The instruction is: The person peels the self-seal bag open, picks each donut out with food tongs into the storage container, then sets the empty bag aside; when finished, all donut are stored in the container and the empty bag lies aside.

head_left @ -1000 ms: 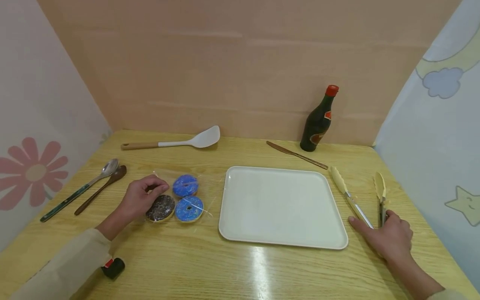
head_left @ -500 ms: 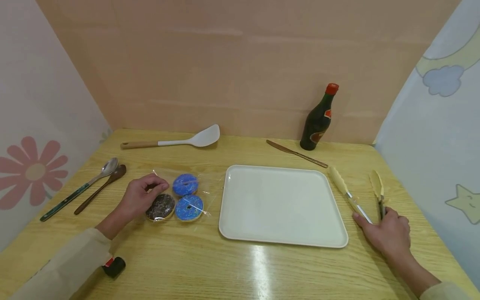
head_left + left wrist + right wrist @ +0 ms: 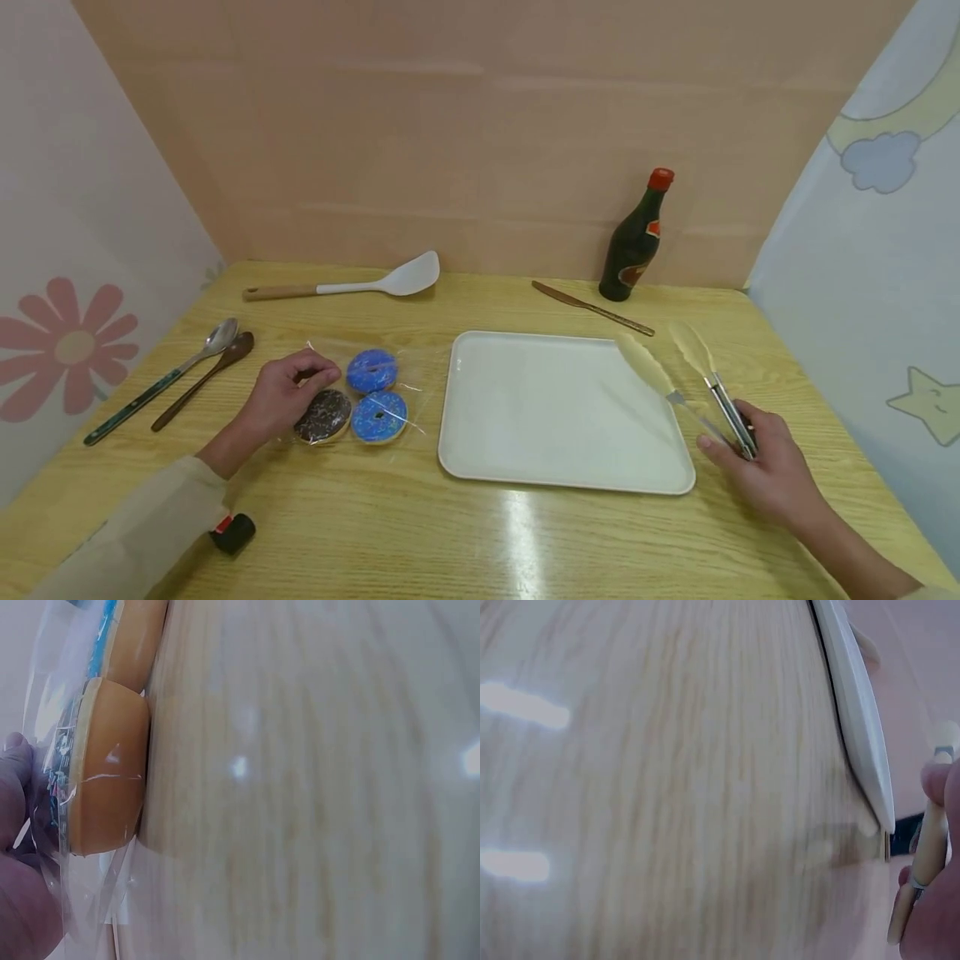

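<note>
Right hand [image 3: 765, 475] grips the tongs [image 3: 678, 371] by their handle end, tips apart over the tray's [image 3: 555, 467] right edge. Left hand [image 3: 288, 392] pinches the clear bag [image 3: 405, 379] of doughnuts [image 3: 371, 371], just left of the tray. Risk, imo: the doughnuts are wrapped, so the tongs could slip on the plastic or snag & drag the bag w/ it.

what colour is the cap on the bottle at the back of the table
Red. The cap tops the dark bottle, clearest in the head view.

Staged tabletop booth: wooden table [image 3: 465, 533] walled by cardboard [image 3: 487, 125] and curtains [image 3: 862, 233].
</note>
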A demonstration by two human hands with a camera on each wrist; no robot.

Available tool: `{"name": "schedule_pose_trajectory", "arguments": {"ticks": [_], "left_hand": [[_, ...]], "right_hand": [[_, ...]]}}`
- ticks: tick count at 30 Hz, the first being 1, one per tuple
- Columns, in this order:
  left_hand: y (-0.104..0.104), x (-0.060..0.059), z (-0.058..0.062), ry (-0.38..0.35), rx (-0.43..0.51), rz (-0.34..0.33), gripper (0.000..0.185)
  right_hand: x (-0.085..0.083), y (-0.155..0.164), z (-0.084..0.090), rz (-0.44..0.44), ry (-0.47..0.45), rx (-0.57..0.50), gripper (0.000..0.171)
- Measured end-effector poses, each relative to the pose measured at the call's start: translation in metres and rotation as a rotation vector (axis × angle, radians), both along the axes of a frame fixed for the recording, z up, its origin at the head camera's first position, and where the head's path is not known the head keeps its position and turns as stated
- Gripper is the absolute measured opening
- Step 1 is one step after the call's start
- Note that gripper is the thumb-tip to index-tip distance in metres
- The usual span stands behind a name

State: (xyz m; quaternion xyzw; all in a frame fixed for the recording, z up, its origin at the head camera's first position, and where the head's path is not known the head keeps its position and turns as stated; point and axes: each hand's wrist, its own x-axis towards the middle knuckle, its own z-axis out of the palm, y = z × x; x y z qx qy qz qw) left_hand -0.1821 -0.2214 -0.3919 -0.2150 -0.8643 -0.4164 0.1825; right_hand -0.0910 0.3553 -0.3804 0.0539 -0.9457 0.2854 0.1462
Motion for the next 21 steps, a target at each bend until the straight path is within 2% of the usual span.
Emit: {"name": "schedule_pose_trajectory", "arguments": {"ticks": [3,10,13,18,21], "left_hand": [[-0.001,0.001,0.0,-0.006,0.005,-0.008,0.008],[-0.002,-0.001,-0.004,-0.011,0.034,-0.042,0.007],[-0.001,0.0,-0.001,-0.013,0.016,-0.033,0.008],[0.001,0.0,0.002,-0.01,0.014,-0.038,0.01],[0.005,0.006,0.01,0.004,0.015,-0.045,0.01]], "right_hand": [[0.002,-0.015,0.002,0.092,0.026,0.022,0.062],[-0.006,-0.045,0.009,0.377,0.09,0.008,0.058],[-0.012,-0.055,0.012,0.478,0.084,0.012,0.055],[-0.022,-0.073,0.015,0.562,0.086,0.054,0.052],[-0.028,-0.085,0.017,0.586,0.104,0.093,0.051]]}}
